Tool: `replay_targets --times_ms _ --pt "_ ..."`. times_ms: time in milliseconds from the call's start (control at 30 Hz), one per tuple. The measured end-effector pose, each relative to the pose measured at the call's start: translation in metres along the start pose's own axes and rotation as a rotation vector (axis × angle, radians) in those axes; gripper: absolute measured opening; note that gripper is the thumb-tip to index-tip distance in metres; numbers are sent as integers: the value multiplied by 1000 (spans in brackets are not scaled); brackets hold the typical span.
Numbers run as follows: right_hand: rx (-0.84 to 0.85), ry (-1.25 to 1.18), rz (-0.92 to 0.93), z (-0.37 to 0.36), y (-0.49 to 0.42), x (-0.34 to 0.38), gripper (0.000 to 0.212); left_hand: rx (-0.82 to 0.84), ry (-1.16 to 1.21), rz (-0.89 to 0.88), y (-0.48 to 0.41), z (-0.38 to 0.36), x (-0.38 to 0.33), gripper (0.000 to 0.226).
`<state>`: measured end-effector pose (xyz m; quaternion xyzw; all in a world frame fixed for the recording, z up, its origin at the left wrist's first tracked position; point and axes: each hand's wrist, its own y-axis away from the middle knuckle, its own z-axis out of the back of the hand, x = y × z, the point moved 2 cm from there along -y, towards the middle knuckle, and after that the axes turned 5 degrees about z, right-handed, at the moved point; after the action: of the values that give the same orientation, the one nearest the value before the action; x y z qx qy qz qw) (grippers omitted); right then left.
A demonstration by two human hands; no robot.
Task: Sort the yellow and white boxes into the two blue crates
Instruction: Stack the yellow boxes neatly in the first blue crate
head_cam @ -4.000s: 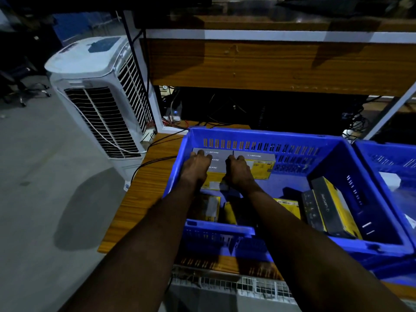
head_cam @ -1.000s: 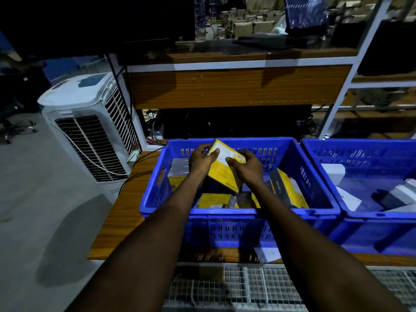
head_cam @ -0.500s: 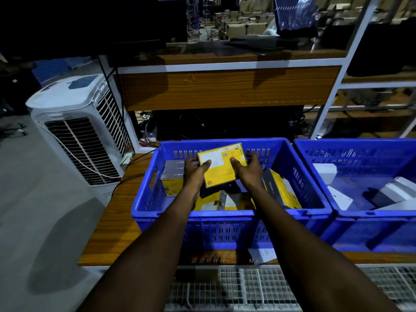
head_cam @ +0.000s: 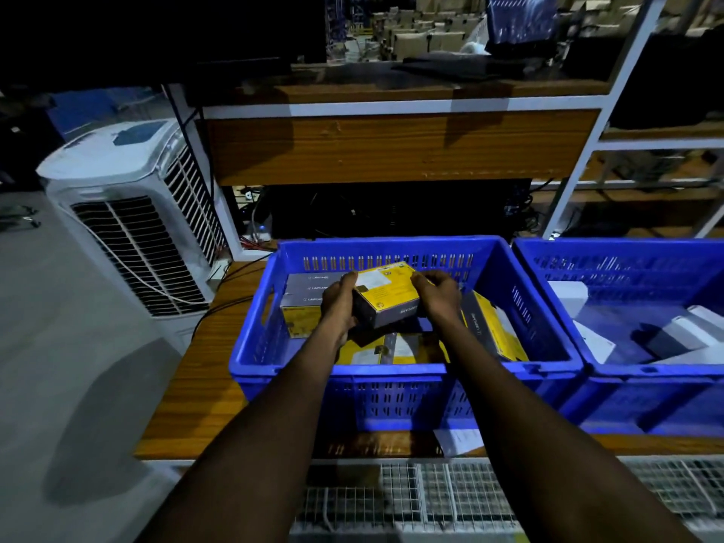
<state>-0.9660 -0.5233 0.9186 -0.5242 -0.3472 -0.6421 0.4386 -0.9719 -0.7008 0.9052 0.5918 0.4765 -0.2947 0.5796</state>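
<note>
A yellow box (head_cam: 386, 293) with a grey side is held between both hands inside the left blue crate (head_cam: 399, 380). My left hand (head_cam: 340, 303) grips its left end and my right hand (head_cam: 437, 293) grips its right end. Under and around it lie more yellow boxes: a stack (head_cam: 303, 303) at the back left, one (head_cam: 391, 352) flat at the front, one (head_cam: 493, 331) leaning at the right. The right blue crate (head_cam: 646, 372) holds white boxes (head_cam: 568, 297).
Both crates stand on a wooden table (head_cam: 196, 386) with a wire-mesh surface (head_cam: 431, 495) in front. A white air cooler (head_cam: 133, 217) stands at the left on the grey floor. A wooden shelf unit (head_cam: 391, 146) with cables rises behind the crates.
The yellow box has tipped from face-up to lying lower and flatter in the left crate, its grey side toward me. Both hands came down with it and still hold its ends.
</note>
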Motion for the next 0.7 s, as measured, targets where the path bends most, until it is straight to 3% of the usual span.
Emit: replay_targets --times_ms 167,300,400,700 --pt "9 29 -36 -2 -3 -4 29 -26 -24 -25 -5 3 2 27" --pt "20 54 -24 -2 -5 -2 28 -60 -78 -105 -8 6 2 44" --pt "24 107 25 0 -3 0 32 -125 -85 -178 -2 6 -6 30" --pt "126 350 264 -17 1 0 85 -160 -406 -565 11 3 -35 35"
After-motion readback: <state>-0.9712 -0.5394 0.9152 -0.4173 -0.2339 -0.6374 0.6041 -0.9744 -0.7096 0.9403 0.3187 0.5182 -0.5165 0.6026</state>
